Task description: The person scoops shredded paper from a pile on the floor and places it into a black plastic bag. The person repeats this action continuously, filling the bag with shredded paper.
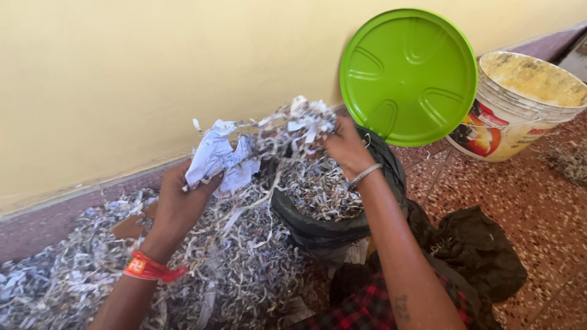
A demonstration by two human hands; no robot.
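Shredded paper heap (232,269) left of bin (342,229), lid (408,76) behind, bucket (520,104) right.

- Head view: single camera, worn on the head, angled downward and forward.
- Close range to the black bin (342,226); yellow wall (122,79) directly behind the bin.
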